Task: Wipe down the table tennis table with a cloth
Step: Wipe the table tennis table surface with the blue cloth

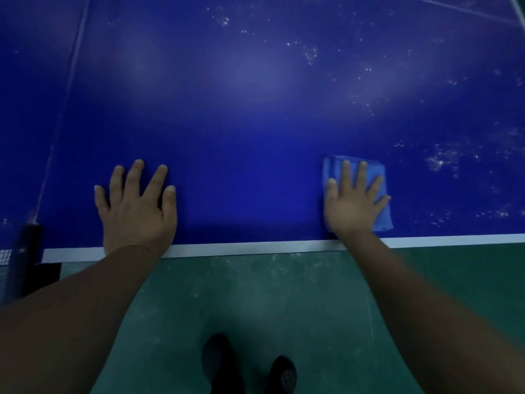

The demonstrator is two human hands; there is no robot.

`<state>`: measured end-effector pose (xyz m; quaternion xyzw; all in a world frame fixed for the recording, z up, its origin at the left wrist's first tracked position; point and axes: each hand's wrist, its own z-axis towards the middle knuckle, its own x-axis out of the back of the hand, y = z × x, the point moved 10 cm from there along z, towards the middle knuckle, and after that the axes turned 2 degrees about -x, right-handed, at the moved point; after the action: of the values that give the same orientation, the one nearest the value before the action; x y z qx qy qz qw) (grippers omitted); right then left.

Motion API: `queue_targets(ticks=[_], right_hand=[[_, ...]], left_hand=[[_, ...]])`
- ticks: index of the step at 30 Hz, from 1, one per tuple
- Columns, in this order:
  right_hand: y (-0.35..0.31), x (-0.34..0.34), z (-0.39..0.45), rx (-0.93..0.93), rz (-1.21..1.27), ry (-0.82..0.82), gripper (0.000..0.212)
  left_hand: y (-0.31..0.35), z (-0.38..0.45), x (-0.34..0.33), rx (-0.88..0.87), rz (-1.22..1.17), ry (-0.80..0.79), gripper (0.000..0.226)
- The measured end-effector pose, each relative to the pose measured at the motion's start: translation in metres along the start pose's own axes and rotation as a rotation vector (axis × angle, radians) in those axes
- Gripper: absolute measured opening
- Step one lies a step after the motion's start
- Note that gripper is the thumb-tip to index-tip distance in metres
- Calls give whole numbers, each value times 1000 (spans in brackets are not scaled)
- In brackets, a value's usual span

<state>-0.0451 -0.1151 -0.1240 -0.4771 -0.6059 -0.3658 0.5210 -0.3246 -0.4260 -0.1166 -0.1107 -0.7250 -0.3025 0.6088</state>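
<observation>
The blue table tennis table (pixel 250 115) fills the upper part of the view, its white edge line running along the near side. A folded light-blue cloth (pixel 379 173) lies flat on the table near that edge at the right. My right hand (pixel 353 201) presses down on the cloth with straight, spread fingers. My left hand (pixel 136 203) rests flat on the bare table surface at the left, fingers spread, holding nothing. White dust specks dot the table's right and far parts.
The net and its black post clamp (pixel 27 257) sit at the table's left edge. Below the table edge is green floor (pixel 270 302), with my two dark shoes (pixel 247 368) at the bottom.
</observation>
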Motion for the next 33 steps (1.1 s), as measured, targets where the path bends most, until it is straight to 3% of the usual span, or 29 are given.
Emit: queue_targets(ticks=[4, 5, 6, 10, 12, 13, 17, 20, 23, 27, 29, 31, 33], right_hand=[[-138, -26, -63, 763, -103, -48, 60], [-147, -24, -57, 823, -127, -48, 60], [-143, -19, -35, 759, -137, -27, 60], [-92, 3, 51, 193, -32, -25, 59], [-109, 1, 43, 136, 6, -25, 60], [-132, -3, 29, 204, -31, -11, 60], [-240, -23, -50, 755, -93, -34, 60], [-278, -27, -46, 937, -147, -70, 61], [-300, -20, -1, 972, -199, -69, 60], [-326, -5, 75, 749, -154, -66, 60], [-352, -4, 73, 784, -162, -48, 60], [-377, -9, 32, 1064, -178, -48, 59], [-382, -23, -11, 1465, -274, -95, 60]], left_hand=[[-2, 0, -1, 15, 8, -10, 60], [-2, 0, -2, 16, 11, -13, 60], [-1, 1, -2, 15, 8, -17, 60], [-2, 0, -1, 37, -15, -23, 59], [-1, 1, -2, 35, -10, -28, 59], [-2, 2, -2, 35, -11, -32, 59], [-2, 2, -2, 37, 9, -30, 58], [-1, 2, 0, 25, 14, -7, 57], [-3, 2, -3, 12, 31, -16, 55], [-8, 0, -7, 36, 41, -6, 53], [-15, 0, -6, 94, 36, -4, 53], [-17, 0, -6, 120, 49, -18, 53], [-15, 0, -6, 122, 56, -38, 53]])
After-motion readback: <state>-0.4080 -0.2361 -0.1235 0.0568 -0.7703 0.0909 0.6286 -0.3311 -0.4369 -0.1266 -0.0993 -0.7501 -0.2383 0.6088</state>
